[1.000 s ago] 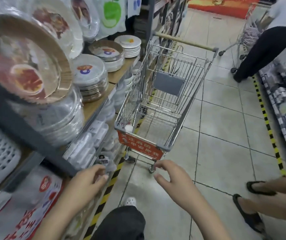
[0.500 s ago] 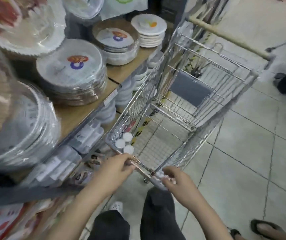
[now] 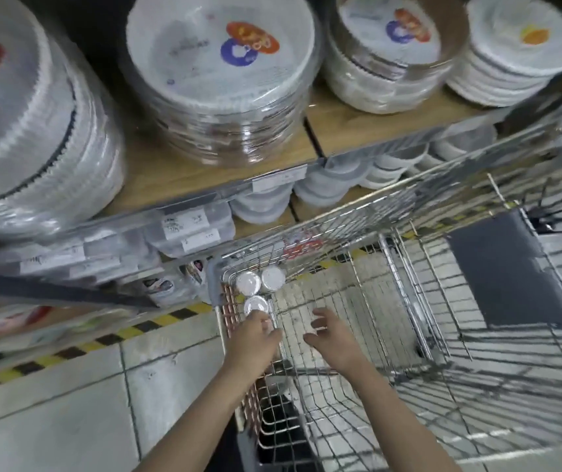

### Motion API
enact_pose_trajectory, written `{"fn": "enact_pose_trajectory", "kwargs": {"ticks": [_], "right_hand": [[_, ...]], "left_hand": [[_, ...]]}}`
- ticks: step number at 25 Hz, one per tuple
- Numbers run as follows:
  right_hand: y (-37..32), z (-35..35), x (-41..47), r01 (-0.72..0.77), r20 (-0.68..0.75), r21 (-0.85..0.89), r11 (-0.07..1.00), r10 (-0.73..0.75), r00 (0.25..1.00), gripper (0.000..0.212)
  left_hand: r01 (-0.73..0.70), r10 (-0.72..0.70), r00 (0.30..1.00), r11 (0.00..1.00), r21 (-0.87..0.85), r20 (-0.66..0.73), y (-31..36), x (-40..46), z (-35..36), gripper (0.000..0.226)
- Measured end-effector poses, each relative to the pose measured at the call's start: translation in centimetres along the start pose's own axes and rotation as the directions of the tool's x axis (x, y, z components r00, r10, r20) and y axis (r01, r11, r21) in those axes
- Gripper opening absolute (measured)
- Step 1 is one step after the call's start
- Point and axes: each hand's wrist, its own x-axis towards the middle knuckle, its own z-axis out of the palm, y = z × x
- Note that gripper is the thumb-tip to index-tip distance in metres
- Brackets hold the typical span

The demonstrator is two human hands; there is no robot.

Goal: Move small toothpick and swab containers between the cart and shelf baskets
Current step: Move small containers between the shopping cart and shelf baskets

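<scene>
Reaching into cart [image 3: 391, 301]: three containers [image 3: 260, 284] clustered in front-left corner of cart floor. Left hand [image 3: 255, 338] touching nearest one, grip unclear, blurred. Right hand [image 3: 332, 335] loosely spread, empty. Advice: pinch lids singly, avoid wire snag.

The light is soft and even, a bit dim, with a dark patch up at 11 o'clock behind the plate stacks [image 3: 220, 73]. Shiny white spots glint on the plastic wrap around the plates. The whole picture is smeary from moving, and the cart [image 3: 409, 301] wires at 3 and 4 o'clock bend and stretch near the edge, where the wide lens warps things.
</scene>
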Motion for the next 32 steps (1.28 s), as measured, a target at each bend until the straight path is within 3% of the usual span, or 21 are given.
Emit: {"fn": "enact_pose_trajectory", "kwargs": {"ticks": [2, 5, 10, 12, 14, 18, 25, 29, 32], "right_hand": [[0.4, 0.0, 2.9, 0.031, 0.014, -0.014, 0.999, -0.031, 0.999, 0.052], [0.9, 0.7, 6.9, 0.076, 0.016, -0.035, 0.996, -0.076, 0.997, 0.058], [1.5, 3.6, 12.7, 0.199, 0.017, -0.102, 0.975, -0.198, 0.980, 0.071], [1.7, 4.5, 14.3, 0.252, 0.020, -0.138, 0.958, -0.252, 0.968, 0.072], [1.9, 5.0, 15.6, 0.287, 0.025, -0.128, 0.949, -0.286, 0.958, 0.074], [2.4, 6.1, 18.1, 0.338, 0.042, -0.089, 0.937, -0.336, 0.941, 0.079], [2.3, 4.0, 15.0, 0.353, -0.091, 0.146, 0.924, -0.343, 0.935, 0.059], [-0.3, -0.5, 7.7, 0.415, -0.241, 0.308, 0.856, -0.351, 0.905, 0.054], [-2.9, -3.2, 0.3, 0.470, -0.236, 0.367, 0.802, -0.409, 0.882, 0.050]], "left_hand": [[0.086, -0.088, 0.994, 0.996, -0.032, -0.072, -1.3, 2.8, 1.1, 0.036], [0.173, -0.193, 0.969, 0.976, -0.132, -0.157, -3.1, 5.7, 3.0, 0.015], [0.168, -0.231, 0.932, 0.958, -0.234, -0.278, -6.5, 10.3, 8.1, 0.076], [0.165, -0.246, 0.908, 0.954, -0.250, -0.340, -7.9, 11.9, 9.8, 0.090], [0.156, -0.261, 0.871, 0.951, -0.268, -0.416, -8.3, 12.9, 10.6, 0.091], [0.131, -0.254, 0.792, 0.959, -0.252, -0.555, -8.2, 13.8, 11.5, 0.073], [0.093, -0.285, 0.852, 0.908, -0.409, -0.439, -8.5, 11.0, 10.9, 0.060], [-0.095, -0.126, 0.901, 0.876, -0.473, -0.415, -4.4, 4.5, 7.3, 0.051], [-0.180, -0.063, 0.922, 0.804, -0.566, -0.383, -2.5, -2.5, 3.5, 0.046]]}}
